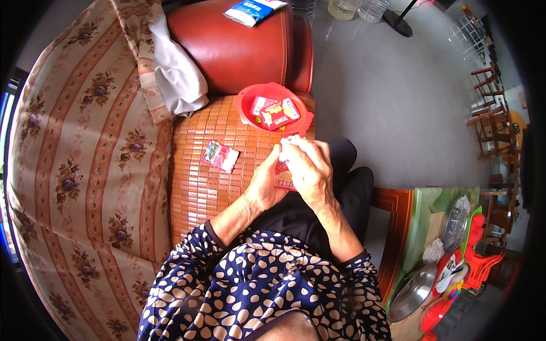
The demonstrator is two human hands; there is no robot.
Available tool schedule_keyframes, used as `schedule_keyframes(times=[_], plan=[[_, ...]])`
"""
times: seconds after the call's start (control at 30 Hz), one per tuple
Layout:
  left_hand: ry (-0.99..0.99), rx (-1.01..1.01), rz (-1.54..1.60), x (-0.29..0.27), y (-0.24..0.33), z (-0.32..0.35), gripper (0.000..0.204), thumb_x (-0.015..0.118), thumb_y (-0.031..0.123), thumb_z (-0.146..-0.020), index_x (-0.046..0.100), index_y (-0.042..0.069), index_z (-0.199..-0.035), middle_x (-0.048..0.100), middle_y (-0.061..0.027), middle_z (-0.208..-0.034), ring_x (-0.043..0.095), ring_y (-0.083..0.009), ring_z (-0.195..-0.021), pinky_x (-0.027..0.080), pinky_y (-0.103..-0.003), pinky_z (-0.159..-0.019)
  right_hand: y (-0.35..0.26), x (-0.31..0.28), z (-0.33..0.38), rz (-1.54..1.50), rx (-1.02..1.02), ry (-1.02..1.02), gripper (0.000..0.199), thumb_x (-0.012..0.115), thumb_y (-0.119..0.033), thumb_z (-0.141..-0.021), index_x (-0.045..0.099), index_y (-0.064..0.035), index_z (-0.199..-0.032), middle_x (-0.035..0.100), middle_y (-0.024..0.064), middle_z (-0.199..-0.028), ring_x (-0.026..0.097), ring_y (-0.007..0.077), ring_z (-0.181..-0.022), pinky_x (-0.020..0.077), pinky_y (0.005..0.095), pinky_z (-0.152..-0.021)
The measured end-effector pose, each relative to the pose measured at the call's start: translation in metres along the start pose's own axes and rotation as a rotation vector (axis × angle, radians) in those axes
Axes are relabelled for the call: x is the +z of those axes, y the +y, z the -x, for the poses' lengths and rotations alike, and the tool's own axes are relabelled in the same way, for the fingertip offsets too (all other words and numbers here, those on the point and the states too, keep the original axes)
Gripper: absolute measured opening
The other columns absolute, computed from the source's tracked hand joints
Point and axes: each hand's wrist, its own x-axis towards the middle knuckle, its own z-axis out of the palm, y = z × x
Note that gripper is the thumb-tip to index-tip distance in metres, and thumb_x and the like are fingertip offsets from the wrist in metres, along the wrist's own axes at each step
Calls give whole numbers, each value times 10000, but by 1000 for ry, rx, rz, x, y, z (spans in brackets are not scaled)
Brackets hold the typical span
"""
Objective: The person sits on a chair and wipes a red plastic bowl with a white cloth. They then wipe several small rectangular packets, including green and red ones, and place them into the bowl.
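Above my lap I hold a small red packet (pixel 284 181) between both hands. My left hand (pixel 265 185) grips it from the side, thumb up along its edge. My right hand (pixel 311 169) is closed over its upper part, and a crumpled white piece (pixel 290 146) shows at the fingertips. Whether that piece belongs to the packet I cannot tell. Just beyond my hands stands a red plastic basin (pixel 244 108) with several red packets (pixel 280 113) in it. A red, white and green packet (pixel 220 157) lies on the mat to the left.
I sit beside a brown tile mat (pixel 190 193) on a sofa with a red leather armrest (pixel 227 45). A blue and white packet (pixel 253 11) lies on the armrest. Floral cloth (pixel 102 170) covers the left side. At right, a green-topped table (pixel 418 221) carries a metal bowl (pixel 414 292).
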Motion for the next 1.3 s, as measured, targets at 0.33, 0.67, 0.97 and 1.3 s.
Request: schedule_keyframes(times=[0.33, 0.67, 0.97, 1.3], plan=[[-13, 26, -14, 10, 5, -5, 651, 326, 638, -953, 496, 121, -1311, 574, -78, -1258, 548, -216, -1172, 441, -395, -1006, -5, 2, -13, 95, -57, -59, 236, 625, -60, -762, 665, -40, -994, 631, 69, -1086, 561, 272, -974, 498, 348, -829], [-180, 37, -26, 3, 8, -8, 522, 538, 461, -950, 532, 31, -1245, 624, -108, -1148, 610, -213, -1058, 492, -362, -948, -22, -8, 11, 57, -42, -34, 249, 666, -21, -726, 666, -47, -973, 628, 74, -1053, 590, 277, -948, 509, 363, -821], [-158, 116, -5, 21, 11, -10, 445, 592, 361, -941, 522, 71, -1272, 604, -72, -1216, 573, -205, -1130, 449, -408, -1002, 7, -11, -20, 108, 67, 147, 295, 674, -28, -782, 648, -45, -1076, 639, 89, -1083, 595, 274, -925, 494, 360, -823], [-100, 72, 22, 17, 4, -16, 457, 550, 367, -958, 520, 31, -1266, 620, -119, -1193, 595, -245, -1104, 457, -425, -996, -17, -20, 13, 143, 138, 38, 300, 677, -35, -781, 642, -37, -1079, 623, 94, -1099, 585, 280, -897, 512, 346, -763]])
